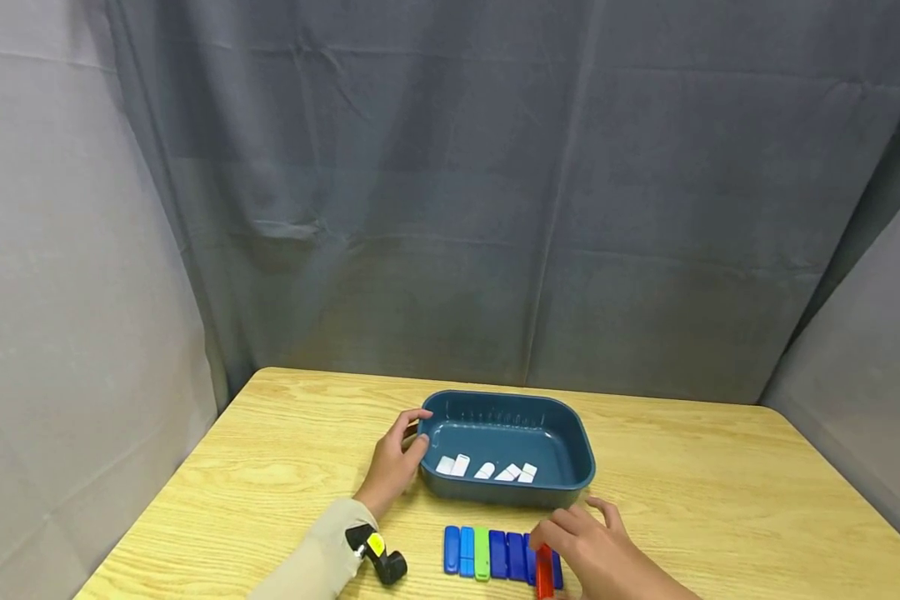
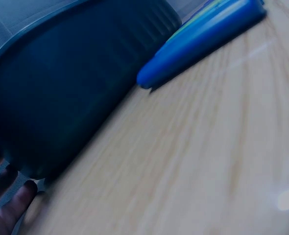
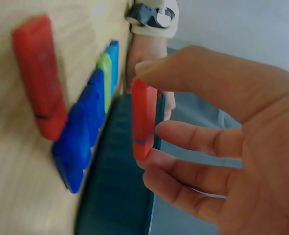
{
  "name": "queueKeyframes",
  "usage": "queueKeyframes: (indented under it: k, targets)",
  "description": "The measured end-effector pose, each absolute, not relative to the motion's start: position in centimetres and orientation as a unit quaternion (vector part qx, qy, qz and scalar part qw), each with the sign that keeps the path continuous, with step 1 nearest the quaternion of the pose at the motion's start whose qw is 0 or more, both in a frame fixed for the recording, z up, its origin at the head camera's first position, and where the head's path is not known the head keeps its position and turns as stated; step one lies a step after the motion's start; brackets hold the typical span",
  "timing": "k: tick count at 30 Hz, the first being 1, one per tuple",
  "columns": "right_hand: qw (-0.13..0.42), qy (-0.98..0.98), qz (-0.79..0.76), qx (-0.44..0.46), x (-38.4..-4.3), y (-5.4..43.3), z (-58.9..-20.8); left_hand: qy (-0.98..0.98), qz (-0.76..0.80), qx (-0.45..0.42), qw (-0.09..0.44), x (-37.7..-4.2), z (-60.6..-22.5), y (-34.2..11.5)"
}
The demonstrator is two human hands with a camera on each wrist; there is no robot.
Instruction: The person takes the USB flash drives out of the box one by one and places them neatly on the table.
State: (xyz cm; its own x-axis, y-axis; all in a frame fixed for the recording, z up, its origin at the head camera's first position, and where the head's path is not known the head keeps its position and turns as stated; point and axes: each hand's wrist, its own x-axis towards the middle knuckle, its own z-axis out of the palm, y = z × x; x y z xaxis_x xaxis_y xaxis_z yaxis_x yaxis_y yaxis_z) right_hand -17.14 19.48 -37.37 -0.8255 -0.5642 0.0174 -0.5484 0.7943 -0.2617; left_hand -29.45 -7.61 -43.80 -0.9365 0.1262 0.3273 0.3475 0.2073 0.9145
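My right hand (image 1: 588, 546) pinches a red stick (image 3: 143, 120), shaped like a capped USB flash drive, by its two ends between thumb and fingertips. A second red stick (image 3: 39, 78) lies on the table in the right wrist view. Beside it runs a row of sticks: dark blue (image 1: 516, 557), green (image 1: 482, 554) and lighter blue (image 1: 452, 550). My left hand (image 1: 392, 467) rests against the left end of a dark teal bin (image 1: 506, 496), thumb and index finger spread at its rim. Several white sticks (image 1: 527, 473) lie inside, along the bin's near side.
The wooden table (image 1: 285, 467) carries the bin near its middle, with the row of sticks in front. A grey curtain (image 1: 450, 208) hangs behind the table, with paler cloth at both sides. On my left sleeve sits a small black wrist camera (image 1: 378, 554).
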Motion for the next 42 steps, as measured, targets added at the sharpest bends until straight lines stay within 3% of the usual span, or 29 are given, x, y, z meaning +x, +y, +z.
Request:
queueKeyframes:
  k: [8,16,31,42]
  targets:
    - [0.083,0.942,-0.127,-0.301,-16.5,19.1,-38.7,-0.768,-0.617,-0.141,0.100,-31.1,-45.9,-7.7]
    - [0.097,0.931,-0.132,-0.325,-16.3,18.9,-39.8,-0.774,-0.608,-0.142,0.101,-32.2,-47.5,-7.7]
    - [0.074,0.932,-0.104,-0.340,-16.2,18.7,-41.2,-0.776,-0.606,-0.142,0.100,-31.9,-47.3,-7.7]
    - [0.079,0.933,-0.094,-0.337,-16.2,18.7,-41.3,-0.772,-0.610,-0.155,0.094,-29.3,-43.9,-7.7]
